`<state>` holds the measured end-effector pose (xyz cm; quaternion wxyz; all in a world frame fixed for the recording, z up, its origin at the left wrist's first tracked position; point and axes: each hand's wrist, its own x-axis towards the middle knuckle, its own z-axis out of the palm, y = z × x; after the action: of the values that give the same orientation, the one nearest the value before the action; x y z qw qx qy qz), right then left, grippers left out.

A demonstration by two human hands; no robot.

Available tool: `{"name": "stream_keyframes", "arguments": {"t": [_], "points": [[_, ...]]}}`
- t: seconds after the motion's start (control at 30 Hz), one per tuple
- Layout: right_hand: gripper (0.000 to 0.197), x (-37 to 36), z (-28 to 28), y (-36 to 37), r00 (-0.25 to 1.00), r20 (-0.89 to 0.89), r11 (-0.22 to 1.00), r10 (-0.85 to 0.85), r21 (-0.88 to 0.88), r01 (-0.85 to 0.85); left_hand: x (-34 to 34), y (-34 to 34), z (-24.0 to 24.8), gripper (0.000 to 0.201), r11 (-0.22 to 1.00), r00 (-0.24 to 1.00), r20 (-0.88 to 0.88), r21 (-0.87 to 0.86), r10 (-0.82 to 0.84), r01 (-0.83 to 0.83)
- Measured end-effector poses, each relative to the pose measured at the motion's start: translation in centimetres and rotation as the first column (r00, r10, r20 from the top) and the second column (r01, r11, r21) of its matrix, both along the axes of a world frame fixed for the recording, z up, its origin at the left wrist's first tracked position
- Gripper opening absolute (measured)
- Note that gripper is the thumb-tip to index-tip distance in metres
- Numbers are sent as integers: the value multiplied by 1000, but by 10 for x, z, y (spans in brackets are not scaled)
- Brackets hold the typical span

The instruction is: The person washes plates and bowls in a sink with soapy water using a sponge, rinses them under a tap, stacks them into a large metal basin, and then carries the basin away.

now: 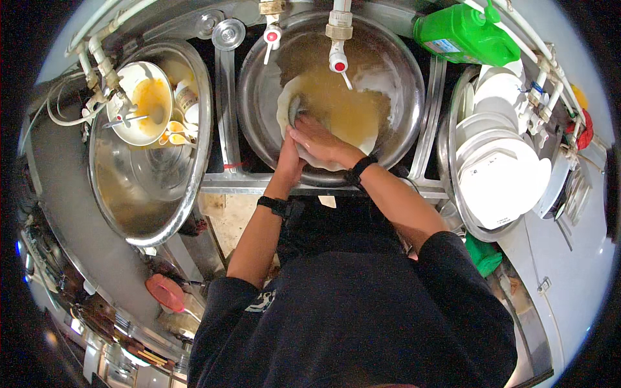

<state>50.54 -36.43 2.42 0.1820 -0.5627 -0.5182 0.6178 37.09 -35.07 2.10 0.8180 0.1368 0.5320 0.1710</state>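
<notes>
A large white plate or shallow dish with a wavy rim (283,107) lies partly under murky, yellow-brown water in the round metal basin (414,90) before me. My left hand (292,163) grips its near left edge, with most of the fingers hidden beneath the rim. Across the dish reaches my right hand (320,142), fingers bent and pressed down at the inner left side. By its fingertips shows a grey, pad-like thing (294,108), partly covered; its exact kind is unclear. The two hands meet near the wrist of the left one.
Two taps with red handles (337,63) hang over the basin. The left basin (107,194) holds a stained white bowl (136,74), spoons and a cup. White plates (498,181) fill the right basin. A green jug (462,33) stands behind, a round metal lid (228,34) at back left.
</notes>
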Motion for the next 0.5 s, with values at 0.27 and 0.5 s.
{"name": "stream_keyframes", "arguments": {"t": [0.27,0.5], "points": [[59,-1,39,-42,998,46,997,31,71,-34,4,3,-11,67,984,984,5,8,176,-176],[58,37,37,-66,904,420,961,84,205,-185,0,18,-5,59,969,969,39,26,245,-246]]}}
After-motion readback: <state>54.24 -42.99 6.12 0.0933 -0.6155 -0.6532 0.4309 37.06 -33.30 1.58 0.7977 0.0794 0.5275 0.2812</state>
